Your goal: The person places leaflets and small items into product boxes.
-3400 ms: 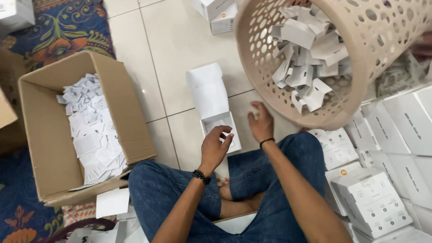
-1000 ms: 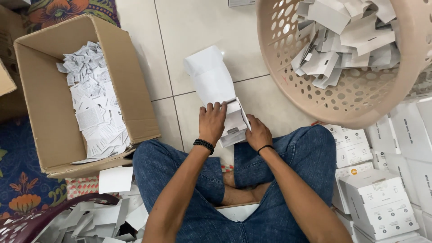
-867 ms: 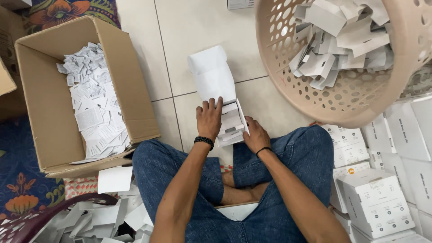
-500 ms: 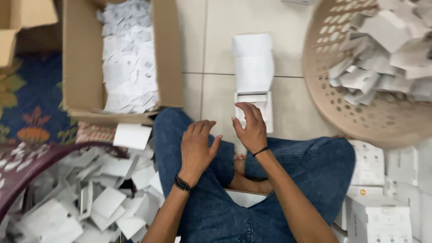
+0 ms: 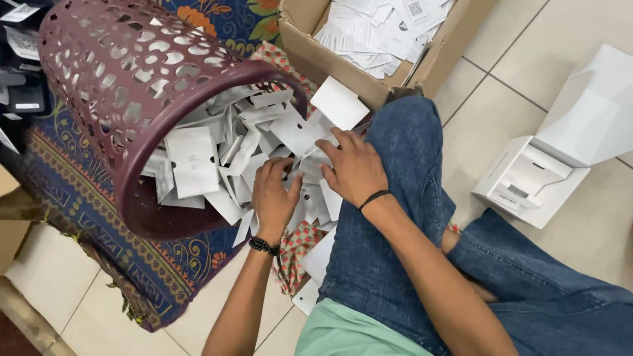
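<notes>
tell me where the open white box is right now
In the head view, the open white cardboard box sits on the tiled floor at the right, beyond the person's blue-jeaned knee and right of the brown cardboard carton.

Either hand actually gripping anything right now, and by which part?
Cannot be told. Both the left hand and right hand lie palm-down on the white card pieces spilling from the maroon basket; fingers hide any grip.

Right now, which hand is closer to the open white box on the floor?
Right. The right hand lies on the white cards by the knee, on the side toward the white box; the left hand sits farther off, at the purple basket's mouth.
</notes>
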